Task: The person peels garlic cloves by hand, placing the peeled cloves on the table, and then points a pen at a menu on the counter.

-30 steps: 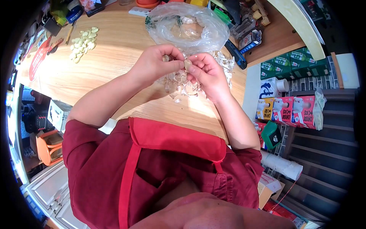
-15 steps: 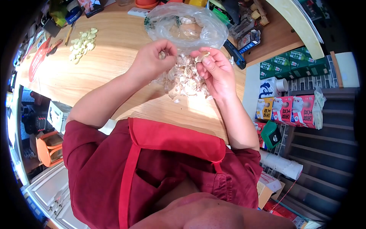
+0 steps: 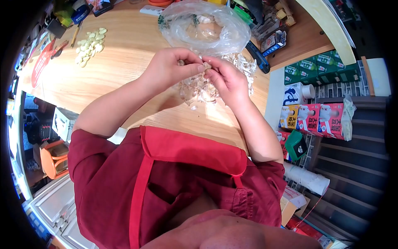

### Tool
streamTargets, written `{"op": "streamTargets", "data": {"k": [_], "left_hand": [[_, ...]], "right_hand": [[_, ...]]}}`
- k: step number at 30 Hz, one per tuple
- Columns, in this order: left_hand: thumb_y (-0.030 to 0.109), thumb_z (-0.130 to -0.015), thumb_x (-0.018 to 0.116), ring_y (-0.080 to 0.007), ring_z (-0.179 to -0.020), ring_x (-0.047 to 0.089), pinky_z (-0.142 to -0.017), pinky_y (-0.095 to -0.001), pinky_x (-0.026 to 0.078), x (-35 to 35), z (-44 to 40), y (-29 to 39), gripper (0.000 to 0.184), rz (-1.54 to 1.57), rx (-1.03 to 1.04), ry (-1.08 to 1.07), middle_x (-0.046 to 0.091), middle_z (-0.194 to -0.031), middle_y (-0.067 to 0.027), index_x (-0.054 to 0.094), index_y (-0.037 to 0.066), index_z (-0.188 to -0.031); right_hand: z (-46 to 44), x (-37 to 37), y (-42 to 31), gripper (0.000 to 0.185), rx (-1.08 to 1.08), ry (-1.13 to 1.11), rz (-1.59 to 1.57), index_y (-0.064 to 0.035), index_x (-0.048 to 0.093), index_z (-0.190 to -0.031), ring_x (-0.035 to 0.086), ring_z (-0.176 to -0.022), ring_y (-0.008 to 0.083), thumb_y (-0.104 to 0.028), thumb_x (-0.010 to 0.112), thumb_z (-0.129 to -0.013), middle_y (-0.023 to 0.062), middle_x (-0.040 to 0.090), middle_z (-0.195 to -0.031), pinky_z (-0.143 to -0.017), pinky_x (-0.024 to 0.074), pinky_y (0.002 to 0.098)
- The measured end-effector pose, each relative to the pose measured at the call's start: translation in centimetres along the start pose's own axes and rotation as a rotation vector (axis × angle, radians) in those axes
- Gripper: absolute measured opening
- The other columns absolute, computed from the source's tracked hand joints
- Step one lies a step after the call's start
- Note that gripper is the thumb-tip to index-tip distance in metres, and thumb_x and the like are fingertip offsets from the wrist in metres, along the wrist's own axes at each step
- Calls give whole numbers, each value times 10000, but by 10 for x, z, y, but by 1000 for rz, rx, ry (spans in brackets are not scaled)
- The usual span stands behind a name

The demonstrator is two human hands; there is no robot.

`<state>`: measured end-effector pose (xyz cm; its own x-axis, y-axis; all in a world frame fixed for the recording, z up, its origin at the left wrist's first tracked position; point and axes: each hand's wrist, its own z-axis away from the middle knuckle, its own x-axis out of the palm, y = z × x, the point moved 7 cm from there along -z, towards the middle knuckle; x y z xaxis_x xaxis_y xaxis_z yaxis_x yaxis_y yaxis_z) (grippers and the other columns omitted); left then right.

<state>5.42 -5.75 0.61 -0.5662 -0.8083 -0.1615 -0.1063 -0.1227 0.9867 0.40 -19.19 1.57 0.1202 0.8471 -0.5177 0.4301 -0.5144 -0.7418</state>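
Above the wooden table (image 3: 132,37), my left hand (image 3: 176,64) and my right hand (image 3: 227,79) meet at the fingertips. Between them is a small garlic clove (image 3: 206,66), pinched by the right fingers, with the left thumb against it. Another pale piece shows inside the curled fingers of my left hand. Beneath and beside the hands lies a heap of papery garlic skins (image 3: 207,92). A clear plastic bag (image 3: 174,25) with garlic in it is just beyond. Peeled cloves (image 3: 90,46) form a pile at the left.
A blue and black cutter (image 3: 258,57) lies right of the bag. A red fan-shaped item (image 3: 42,62) and a thin stick (image 3: 76,34) are at the left of the table. Boxes (image 3: 306,118) stand beyond the right edge.
The hands moved apart half a second ago, with a piece in the right fingers; now they are together again. The right hand has come left and its fingers have curled in.
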Motion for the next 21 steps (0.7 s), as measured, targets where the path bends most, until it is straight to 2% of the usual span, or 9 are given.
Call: {"op": "streamTargets", "data": {"k": [2,8,14,21], "left_hand": [[92,-794,655,-50,-709,491,-625,-201,398,1,0,-2,157,37,-17,-11,602,-802,-1,636,-10,-913],[86,-792,654,-55,-687,498,-603,-196,404,2,1,-2,160,17,-79,-18,607,-779,0,633,-14,-916],[63,-788,626,-52,-666,509,-606,-202,419,2,0,-3,132,-67,-13,-1,623,-755,-9,638,-5,-900],[63,-766,610,-41,-632,487,-584,-200,408,1,3,5,119,-258,100,88,603,-690,4,638,-7,-858]], "right_hand": [[-1,-1,-7,312,-51,3,75,-70,580,-1079,617,-828,272,-46,635,-772,137,622,-944,-692,506,326],[-2,-2,-17,289,-191,45,196,-73,587,-1047,616,-824,286,-41,637,-765,132,623,-935,-696,505,341],[0,-2,-21,302,-251,45,274,-69,577,-1054,613,-824,297,-41,632,-759,132,621,-937,-697,504,352],[0,3,-16,301,-206,18,268,-63,568,-1063,603,-851,306,-42,623,-768,147,614,-947,-714,499,361]]}}
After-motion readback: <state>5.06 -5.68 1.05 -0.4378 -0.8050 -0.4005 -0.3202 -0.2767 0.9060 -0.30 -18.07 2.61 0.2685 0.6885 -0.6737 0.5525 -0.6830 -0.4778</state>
